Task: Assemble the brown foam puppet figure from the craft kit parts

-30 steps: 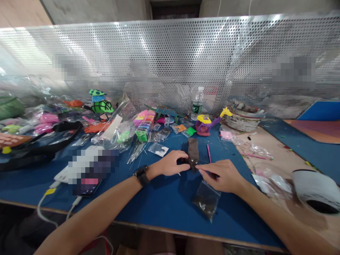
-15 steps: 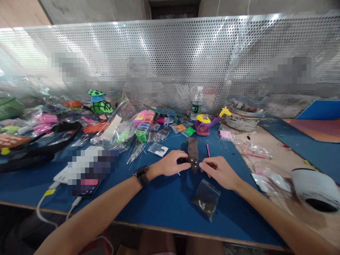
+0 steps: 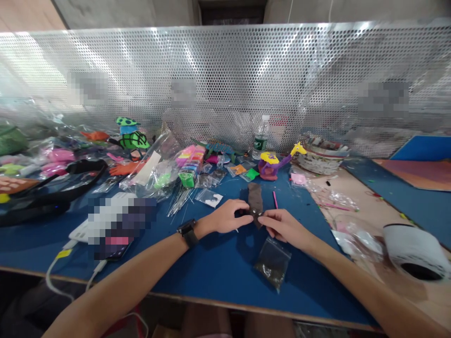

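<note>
A brown clay animal figure [image 3: 255, 196] with white eyes lies lengthwise on the blue table, its pointed head toward me. My left hand [image 3: 227, 217] rests at its left side, thumb and forefinger curved in against the body near the head. From the right, my right hand [image 3: 287, 227] touches the head beside the eye, thumb and forefinger pinched together. Whatever is between those fingertips is too small to see. A zip bag of dark brown material [image 3: 273, 264] lies just below my right hand. Beyond that hand is a thin pink stick [image 3: 275, 199].
Thin wires [image 3: 180, 203], a small bag with white clay [image 3: 209, 198] and a power bank [image 3: 104, 218] beside a phone lie left. At the back stand a water bottle [image 3: 260, 138] and a purple-yellow giraffe figure [image 3: 275, 166]. A white roll-shaped object [image 3: 412, 246] sits right.
My right hand has moved slightly left, its fingertips now on the figure's head instead of just beside it. My left hand has stayed in place at the figure.
</note>
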Demonstrator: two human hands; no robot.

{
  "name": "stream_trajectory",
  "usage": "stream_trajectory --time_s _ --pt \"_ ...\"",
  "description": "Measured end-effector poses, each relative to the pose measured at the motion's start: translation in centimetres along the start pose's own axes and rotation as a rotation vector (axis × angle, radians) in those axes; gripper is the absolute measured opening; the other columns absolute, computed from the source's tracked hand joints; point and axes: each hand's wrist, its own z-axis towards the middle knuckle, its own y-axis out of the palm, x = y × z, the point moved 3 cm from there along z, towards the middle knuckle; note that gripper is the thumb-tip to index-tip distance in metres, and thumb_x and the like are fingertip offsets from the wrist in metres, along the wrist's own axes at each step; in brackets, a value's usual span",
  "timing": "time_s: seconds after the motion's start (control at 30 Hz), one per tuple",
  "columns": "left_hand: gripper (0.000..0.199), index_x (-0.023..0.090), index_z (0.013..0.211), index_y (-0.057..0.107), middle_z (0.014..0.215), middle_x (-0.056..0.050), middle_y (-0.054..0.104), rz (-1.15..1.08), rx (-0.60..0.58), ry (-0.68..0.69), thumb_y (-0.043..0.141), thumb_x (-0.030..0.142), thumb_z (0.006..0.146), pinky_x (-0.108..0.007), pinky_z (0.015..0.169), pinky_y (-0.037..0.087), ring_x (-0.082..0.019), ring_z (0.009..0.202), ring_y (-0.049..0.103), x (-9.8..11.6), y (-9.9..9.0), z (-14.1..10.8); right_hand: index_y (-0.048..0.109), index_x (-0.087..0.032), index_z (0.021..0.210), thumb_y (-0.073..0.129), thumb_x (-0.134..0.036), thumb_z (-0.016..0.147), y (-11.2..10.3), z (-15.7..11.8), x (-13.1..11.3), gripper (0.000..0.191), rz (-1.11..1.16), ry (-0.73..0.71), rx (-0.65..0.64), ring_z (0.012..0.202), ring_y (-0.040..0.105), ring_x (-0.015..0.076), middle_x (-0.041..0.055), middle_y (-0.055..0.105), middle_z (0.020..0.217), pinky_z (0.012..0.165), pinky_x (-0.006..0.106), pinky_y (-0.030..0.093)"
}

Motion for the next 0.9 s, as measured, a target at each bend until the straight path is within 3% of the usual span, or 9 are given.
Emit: stream_trajectory --time_s 0.17,0.9 --pt "0.022 0.015 0.084 0.067 0.083 -0.003 0.063 -0.055 -0.015 0.011 0.057 0.031 0.094 -0.025 0.071 0.040 -0.015 0.076 0.056 0.21 -0.05 -0.09 0.057 -0.019 0.065 0.062 -0.051 0.083 0.10 0.07 -0.10 0.037 0.057 0.073 0.011 0.036 0.033 0.0057 -0.0051 0.050 0.047 0.038 0.023 0.019" --pt "0.020 0.015 0.085 0.068 0.084 -0.004 0.066 -0.051 -0.023 -0.014 0.058 0.030 0.092 -0.025 0.073 0.041 -0.016 0.077 0.058 0.35 -0.05 -0.02 0.062 -0.017 0.066 0.061 -0.047 0.080 0.09 0.37 0.51 0.032 0.037 0.043 0.024 0.038 0.033 0.0067 -0.0059 0.045 0.043 0.039 0.023 0.019"
